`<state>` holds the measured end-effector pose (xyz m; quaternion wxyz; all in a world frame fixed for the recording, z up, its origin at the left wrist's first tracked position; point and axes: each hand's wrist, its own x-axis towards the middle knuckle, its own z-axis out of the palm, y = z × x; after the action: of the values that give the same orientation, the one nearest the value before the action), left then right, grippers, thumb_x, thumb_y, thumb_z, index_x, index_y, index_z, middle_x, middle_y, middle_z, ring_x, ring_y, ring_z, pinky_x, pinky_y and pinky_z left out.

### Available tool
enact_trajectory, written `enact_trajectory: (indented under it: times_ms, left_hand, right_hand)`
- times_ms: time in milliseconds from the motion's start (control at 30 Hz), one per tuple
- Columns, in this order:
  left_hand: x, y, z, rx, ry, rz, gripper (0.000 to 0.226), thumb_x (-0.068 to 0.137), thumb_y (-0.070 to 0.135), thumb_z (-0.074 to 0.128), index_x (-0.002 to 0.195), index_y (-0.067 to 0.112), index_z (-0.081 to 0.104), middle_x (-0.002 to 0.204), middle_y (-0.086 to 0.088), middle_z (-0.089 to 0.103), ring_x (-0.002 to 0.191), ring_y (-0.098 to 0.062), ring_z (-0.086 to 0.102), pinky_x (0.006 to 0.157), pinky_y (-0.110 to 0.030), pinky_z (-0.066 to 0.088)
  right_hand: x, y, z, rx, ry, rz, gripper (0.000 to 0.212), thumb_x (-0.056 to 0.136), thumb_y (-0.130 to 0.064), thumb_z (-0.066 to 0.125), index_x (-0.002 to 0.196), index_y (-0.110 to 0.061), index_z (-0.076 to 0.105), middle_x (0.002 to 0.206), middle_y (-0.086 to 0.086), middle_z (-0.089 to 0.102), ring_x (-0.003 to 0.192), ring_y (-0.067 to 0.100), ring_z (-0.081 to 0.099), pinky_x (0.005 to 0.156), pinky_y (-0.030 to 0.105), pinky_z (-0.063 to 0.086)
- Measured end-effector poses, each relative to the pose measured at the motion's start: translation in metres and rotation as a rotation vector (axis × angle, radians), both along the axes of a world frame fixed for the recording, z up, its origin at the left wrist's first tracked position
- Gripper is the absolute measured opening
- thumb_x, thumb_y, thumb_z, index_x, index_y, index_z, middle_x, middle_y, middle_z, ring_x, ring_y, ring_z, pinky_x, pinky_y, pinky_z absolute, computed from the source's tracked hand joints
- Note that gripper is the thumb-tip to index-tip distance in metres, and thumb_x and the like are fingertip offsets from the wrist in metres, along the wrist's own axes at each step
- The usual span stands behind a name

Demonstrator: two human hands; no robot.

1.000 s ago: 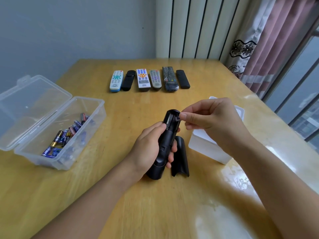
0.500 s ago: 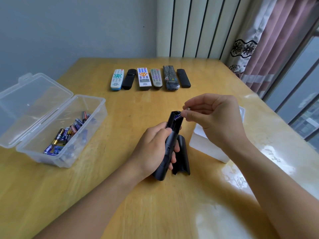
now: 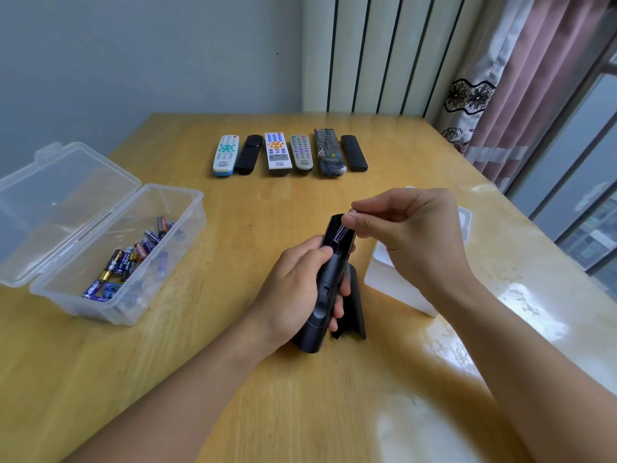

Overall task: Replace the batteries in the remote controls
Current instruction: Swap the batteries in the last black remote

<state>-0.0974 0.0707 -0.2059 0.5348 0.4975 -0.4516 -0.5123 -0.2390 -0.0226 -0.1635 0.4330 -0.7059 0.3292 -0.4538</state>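
From the head view, my left hand grips the black remote upright near the desk's middle. My right fingers pinch the small battery at its top end; I think it is light, smooth, slippery.

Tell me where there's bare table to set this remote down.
Bare table lies between the remote row and the hands, and in front of the clear box. It is crowded beside the held remote: cover and white box.
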Motion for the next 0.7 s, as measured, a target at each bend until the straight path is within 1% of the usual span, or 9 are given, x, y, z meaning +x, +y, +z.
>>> enact_trajectory:
  times_ms: [133,233,333,400,433,467,567,633,700]
  left_hand:
    - [0.001,0.001,-0.002,0.004,0.042,-0.015,0.032,0.109,0.023,0.032,0.104,0.013,0.062,0.072,-0.01,0.061,0.053,-0.024,0.057,0.044,-0.032,0.049]
    - [0.002,0.001,-0.003,-0.008,0.065,-0.029,0.032,0.109,0.033,0.039,0.096,0.019,0.065,0.072,-0.009,0.061,0.052,-0.022,0.057,0.044,-0.031,0.049]
    - [0.001,-0.001,-0.004,-0.013,0.082,-0.018,0.032,0.106,0.04,0.047,0.107,0.014,0.064,0.071,-0.007,0.061,0.052,-0.021,0.057,0.045,-0.031,0.05]
    - [0.002,-0.002,-0.006,-0.03,0.058,-0.006,0.033,0.106,0.039,0.047,0.112,0.011,0.062,0.069,-0.006,0.06,0.05,-0.021,0.056,0.045,-0.031,0.05]
    - [0.002,-0.002,-0.006,-0.043,0.044,-0.011,0.033,0.106,0.039,0.046,0.112,0.011,0.062,0.069,-0.007,0.06,0.05,-0.021,0.056,0.045,-0.031,0.05]
    - [0.003,-0.002,-0.005,-0.058,0.034,-0.023,0.032,0.107,0.038,0.046,0.112,0.012,0.063,0.069,-0.007,0.059,0.049,-0.021,0.056,0.044,-0.031,0.049]
    - [0.004,-0.001,-0.004,-0.102,0.005,-0.082,0.031,0.105,0.04,0.046,0.111,0.015,0.064,0.07,-0.009,0.059,0.05,-0.021,0.056,0.045,-0.031,0.048]
    - [0.003,0.001,-0.004,-0.117,-0.018,-0.111,0.033,0.104,0.041,0.046,0.112,0.014,0.063,0.071,-0.009,0.059,0.05,-0.021,0.056,0.044,-0.031,0.048]
    - [0.002,0.003,-0.005,-0.122,-0.038,-0.13,0.038,0.103,0.044,0.046,0.111,0.009,0.06,0.071,-0.009,0.059,0.05,-0.021,0.055,0.044,-0.031,0.048]
  right_hand:
    - [0.006,0.003,-0.007,-0.121,0.103,-0.004,0.016,0.071,-0.014,0.089,0.078,-0.021,0.077,0.079,-0.003,0.073,0.063,0.007,0.068,0.06,0.013,0.051]
    - [0.007,0.003,-0.007,-0.115,0.11,-0.007,0.013,0.073,-0.015,0.089,0.082,-0.017,0.079,0.085,-0.004,0.073,0.063,0.006,0.067,0.057,0.01,0.047]
    - [0.006,0.004,-0.006,-0.054,0.071,0.046,0.008,0.08,-0.015,0.084,0.087,-0.017,0.08,0.083,0.0,0.076,0.069,0.021,0.072,0.063,0.021,0.057]
    - [0.005,0.005,-0.004,0.026,0.039,0.101,0.005,0.084,-0.015,0.08,0.089,-0.015,0.08,0.082,0.005,0.077,0.068,0.028,0.072,0.066,0.033,0.061]
    - [0.004,0.005,-0.001,0.098,-0.002,0.13,0.006,0.084,-0.014,0.08,0.09,-0.013,0.079,0.082,0.008,0.077,0.067,0.028,0.072,0.067,0.035,0.061]
    - [0.003,0.004,0.002,0.194,-0.055,0.161,0.011,0.081,-0.012,0.082,0.091,-0.011,0.078,0.083,0.011,0.077,0.066,0.026,0.071,0.067,0.034,0.06]
    - [-0.005,-0.001,0.01,0.527,-0.2,0.295,0.041,0.066,-0.011,0.086,0.105,-0.01,0.073,0.086,0.012,0.075,0.069,0.021,0.071,0.064,0.028,0.057]
    - [-0.009,-0.004,0.011,0.636,-0.204,0.355,0.044,0.058,-0.008,0.086,0.101,-0.012,0.075,0.086,0.009,0.075,0.073,0.019,0.072,0.064,0.026,0.057]
    - [-0.01,-0.003,0.01,0.642,-0.172,0.379,0.04,0.054,-0.003,0.085,0.092,-0.013,0.077,0.083,0.007,0.074,0.072,0.018,0.072,0.063,0.025,0.057]
